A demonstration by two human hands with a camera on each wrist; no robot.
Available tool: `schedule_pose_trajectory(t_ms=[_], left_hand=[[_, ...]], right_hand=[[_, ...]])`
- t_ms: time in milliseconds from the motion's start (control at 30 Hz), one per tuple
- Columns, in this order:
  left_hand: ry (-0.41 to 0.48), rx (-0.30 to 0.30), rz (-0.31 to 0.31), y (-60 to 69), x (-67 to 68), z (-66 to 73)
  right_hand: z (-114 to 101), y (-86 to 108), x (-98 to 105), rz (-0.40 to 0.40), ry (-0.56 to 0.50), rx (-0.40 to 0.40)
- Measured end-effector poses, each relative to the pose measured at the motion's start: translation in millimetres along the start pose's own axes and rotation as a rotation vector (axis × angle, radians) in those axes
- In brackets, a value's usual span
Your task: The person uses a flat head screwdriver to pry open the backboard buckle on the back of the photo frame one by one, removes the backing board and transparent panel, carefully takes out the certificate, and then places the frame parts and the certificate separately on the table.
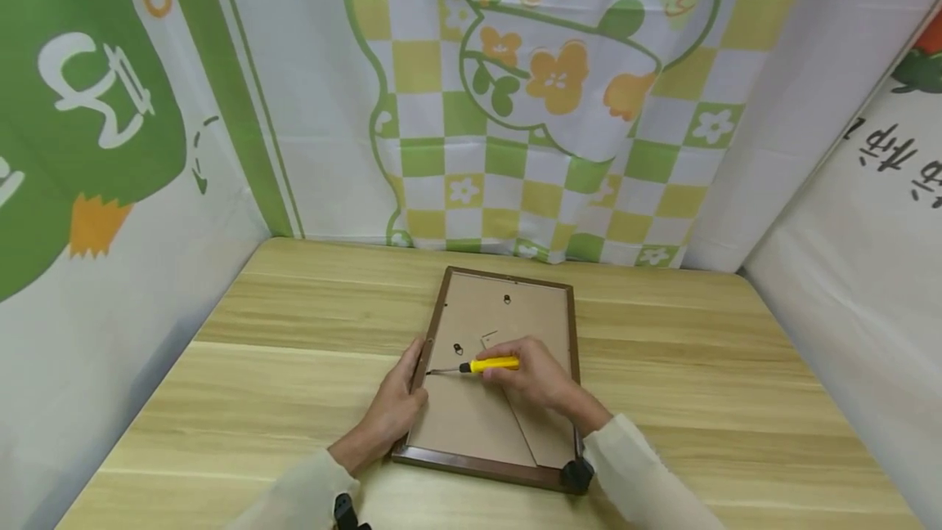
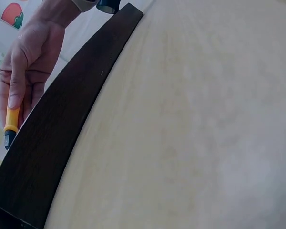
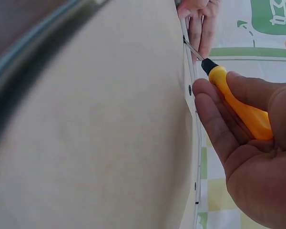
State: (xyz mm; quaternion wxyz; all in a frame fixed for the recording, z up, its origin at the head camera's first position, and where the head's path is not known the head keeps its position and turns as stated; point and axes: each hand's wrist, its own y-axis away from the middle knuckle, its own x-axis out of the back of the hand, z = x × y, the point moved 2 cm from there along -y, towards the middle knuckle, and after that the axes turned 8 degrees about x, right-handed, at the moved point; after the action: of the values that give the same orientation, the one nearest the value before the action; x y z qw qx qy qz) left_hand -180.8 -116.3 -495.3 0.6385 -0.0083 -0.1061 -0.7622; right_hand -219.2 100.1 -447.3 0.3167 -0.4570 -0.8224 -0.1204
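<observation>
A brown picture frame lies on the table with its beige backing board facing up. My left hand grips the frame's left edge, thumb on top. In my right hand is a yellow-handled screwdriver, pinched between thumb and fingers; its tip meets the inner left edge of the frame near a small dark tab. The right wrist view shows the screwdriver in my right hand, its shaft reaching the board's edge near my left hand. The left wrist view shows the frame's dark side.
Two small hangers, one of them a dark hook, are fixed on the backing board, beside a stand flap. Wood-grain table surrounds the frame. Printed curtains hang at the back and both sides.
</observation>
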Motion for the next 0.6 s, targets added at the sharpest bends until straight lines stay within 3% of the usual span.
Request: schedule_pose_trajectory(t_ms=[300, 600], left_hand=[[0.022, -0.012, 0.004, -2.4, -3.3, -0.5], [0.044, 0.011, 0.029, 0.1, -2.5, -2.0]], right_hand=[[5.5, 2.7, 3.3, -0.018, -0.035, -0.034], [0.7, -0.5, -1.3, -0.004, -0.015, -0.006]])
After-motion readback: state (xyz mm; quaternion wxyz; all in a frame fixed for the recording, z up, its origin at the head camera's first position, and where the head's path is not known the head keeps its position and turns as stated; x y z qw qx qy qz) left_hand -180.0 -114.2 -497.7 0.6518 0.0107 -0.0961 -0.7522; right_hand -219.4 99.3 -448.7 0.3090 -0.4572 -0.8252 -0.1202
